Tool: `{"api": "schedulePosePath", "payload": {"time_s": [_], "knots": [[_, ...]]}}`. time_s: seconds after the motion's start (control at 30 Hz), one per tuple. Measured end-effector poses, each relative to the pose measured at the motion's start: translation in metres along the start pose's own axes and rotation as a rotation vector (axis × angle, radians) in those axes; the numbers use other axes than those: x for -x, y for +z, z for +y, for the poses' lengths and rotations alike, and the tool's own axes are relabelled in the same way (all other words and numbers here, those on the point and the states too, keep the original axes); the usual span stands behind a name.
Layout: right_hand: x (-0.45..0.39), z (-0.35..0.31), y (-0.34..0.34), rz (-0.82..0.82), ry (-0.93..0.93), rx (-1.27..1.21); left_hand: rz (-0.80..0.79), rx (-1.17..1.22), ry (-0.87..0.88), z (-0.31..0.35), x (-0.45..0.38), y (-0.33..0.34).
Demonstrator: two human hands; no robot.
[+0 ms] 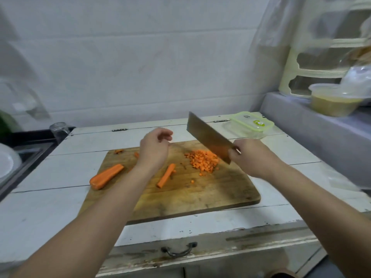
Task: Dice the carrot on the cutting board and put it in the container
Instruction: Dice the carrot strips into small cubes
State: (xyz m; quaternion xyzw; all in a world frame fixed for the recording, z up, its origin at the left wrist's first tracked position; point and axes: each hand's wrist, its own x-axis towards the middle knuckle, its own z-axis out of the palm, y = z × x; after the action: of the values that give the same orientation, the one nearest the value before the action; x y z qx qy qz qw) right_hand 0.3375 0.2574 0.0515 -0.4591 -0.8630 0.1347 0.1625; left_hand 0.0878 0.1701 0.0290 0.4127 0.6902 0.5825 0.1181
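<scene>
A wooden cutting board (180, 197) is being shown with a matt, worn and stained grain. A dull metal blade is being displayed by the cleaver (208, 137), its flat faintly reflecting orange. The moist, slightly glossy flesh of the carrot half (106, 176) is being seen beside matt diced carrot (203, 160). The container (251, 125) is being seen as clear, glossy plastic with a green-rimmed lid. Chipped, scuffed white paint is being carried by the wooden counter (60, 207), and dark metal is being shown by the drawer handle (178, 250).
</scene>
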Motion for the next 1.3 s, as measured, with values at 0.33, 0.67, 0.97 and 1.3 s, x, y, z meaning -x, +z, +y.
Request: {"api": "schedulePosePath", "payload": {"time_s": [0.33,0.67,0.97,1.3], "knots": [[0.032,0.019,0.063,0.416,-0.556,0.558,-0.702,-0.566,0.474,0.008,0.045,0.008],[0.034,0.013,0.058,0.442,-0.631,0.508,-0.693,-0.697,0.343,0.02,0.006,0.05],[0.034,0.012,0.051,0.423,-0.608,0.486,-0.748,-0.559,0.304,0.034,0.009,0.069],[0.037,0.015,0.052,0.415,-0.503,0.47,-0.371,-0.374,0.206,0.027,-0.018,-0.013]]}}
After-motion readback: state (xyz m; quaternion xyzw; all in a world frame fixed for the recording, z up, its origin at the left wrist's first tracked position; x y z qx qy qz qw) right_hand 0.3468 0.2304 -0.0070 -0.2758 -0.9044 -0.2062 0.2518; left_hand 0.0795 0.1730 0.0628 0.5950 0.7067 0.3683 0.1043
